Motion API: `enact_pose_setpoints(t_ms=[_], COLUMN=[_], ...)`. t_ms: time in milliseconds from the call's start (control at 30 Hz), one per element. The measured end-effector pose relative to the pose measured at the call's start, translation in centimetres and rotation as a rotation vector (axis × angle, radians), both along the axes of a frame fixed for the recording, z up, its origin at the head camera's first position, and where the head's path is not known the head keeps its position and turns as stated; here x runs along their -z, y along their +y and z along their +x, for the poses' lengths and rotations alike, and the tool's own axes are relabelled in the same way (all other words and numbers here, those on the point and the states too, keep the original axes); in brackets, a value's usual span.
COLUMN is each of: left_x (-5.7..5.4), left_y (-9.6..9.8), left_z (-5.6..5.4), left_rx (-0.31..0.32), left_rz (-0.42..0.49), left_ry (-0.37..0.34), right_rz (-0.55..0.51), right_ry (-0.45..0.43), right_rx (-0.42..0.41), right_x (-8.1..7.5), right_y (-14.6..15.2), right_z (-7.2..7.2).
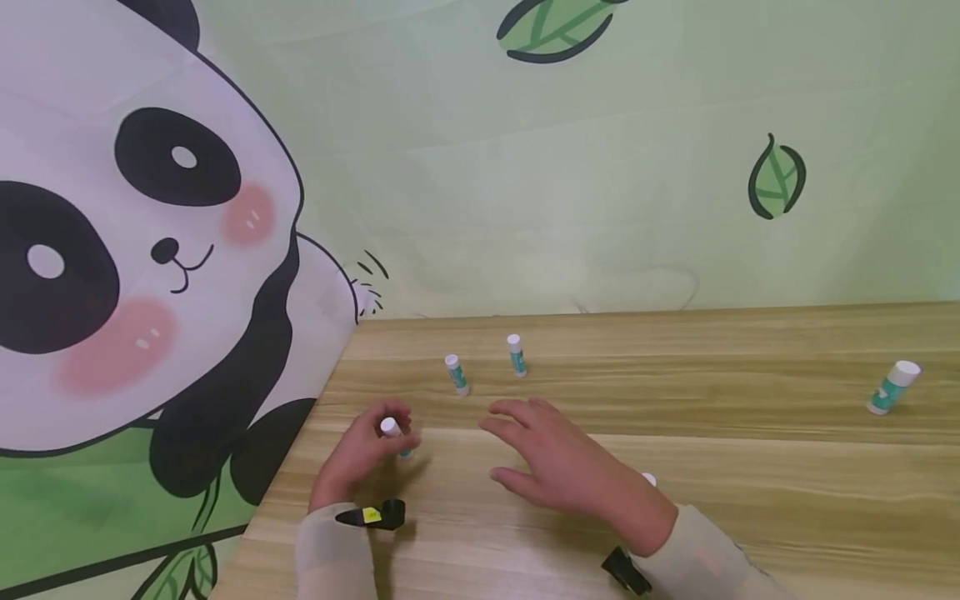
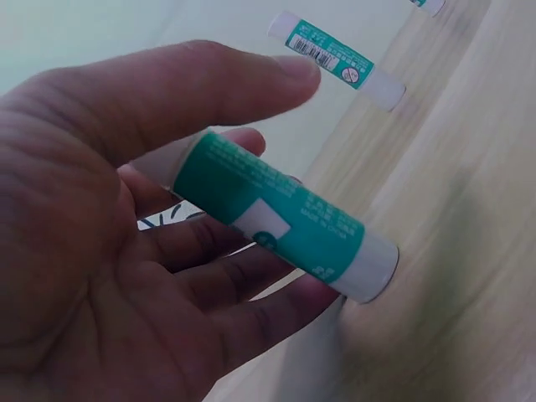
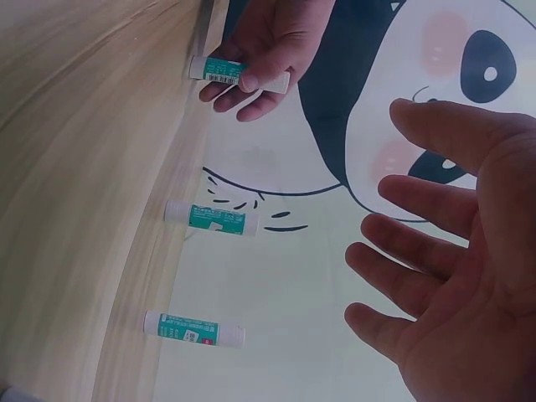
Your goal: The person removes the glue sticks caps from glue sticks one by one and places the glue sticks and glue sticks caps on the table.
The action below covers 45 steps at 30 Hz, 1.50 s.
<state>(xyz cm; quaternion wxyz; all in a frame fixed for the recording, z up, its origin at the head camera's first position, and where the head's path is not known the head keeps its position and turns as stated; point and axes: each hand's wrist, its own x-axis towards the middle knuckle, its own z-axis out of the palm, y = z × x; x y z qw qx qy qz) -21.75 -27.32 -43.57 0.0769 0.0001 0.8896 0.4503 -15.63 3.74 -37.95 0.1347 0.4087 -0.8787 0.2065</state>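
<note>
A white-capped glue stick with a teal label (image 2: pixel 276 222) stands on the table within my left hand (image 1: pixel 367 446). The thumb and fingers lie loosely around it, and a gap shows between thumb and stick in the left wrist view. My right hand (image 1: pixel 551 462) hovers above the table to the right, fingers spread and relaxed, holding nothing. Beyond the hands, two similar glue sticks stand upright, one nearer the left (image 1: pixel 457 376) and one slightly farther back (image 1: pixel 517 357).
Another glue stick (image 1: pixel 893 388) stands far right on the wooden table (image 1: pixel 712 375). A white cap (image 1: pixel 649 479) peeks out behind my right wrist. The table's left edge runs beside my left arm; a panda-printed cloth (image 1: pixel 525 183) hangs behind.
</note>
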Motion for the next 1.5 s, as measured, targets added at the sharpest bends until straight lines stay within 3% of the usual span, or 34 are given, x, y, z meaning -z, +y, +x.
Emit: enact_pose_setpoints(t_ms=[333, 567, 867, 1100, 1300, 1500], left_x=[0.3, 0.5, -1.3, 0.8, 1.0, 0.9], left_y=[-0.6, -0.9, 0.3, -0.5, -0.4, 0.0], left_z=[0.4, 0.4, 1.5, 0.3, 0.0, -0.1], left_rx=[0.05, 0.053, 0.029, 0.022, 0.015, -0.032], left_rz=[0.024, 0.021, 0.021, 0.032, 0.058, 0.076], left_ry=[0.003, 0.012, -0.01, -0.001, 0.006, -0.013], right_rz=[0.012, 0.023, 0.027, 0.027, 0.025, 0.028], right_ry=[0.004, -0.017, -0.027, -0.028, -0.021, -0.011], right_rx=[0.006, 0.012, 0.008, 0.014, 0.02, 0.023], right_x=[0.2, 0.2, 0.4, 0.5, 0.5, 0.5], right_y=[0.0, 0.1, 0.0, 0.0, 0.0, 0.1], right_z=[-0.1, -0.1, -0.1, -0.1, 0.0, 0.0])
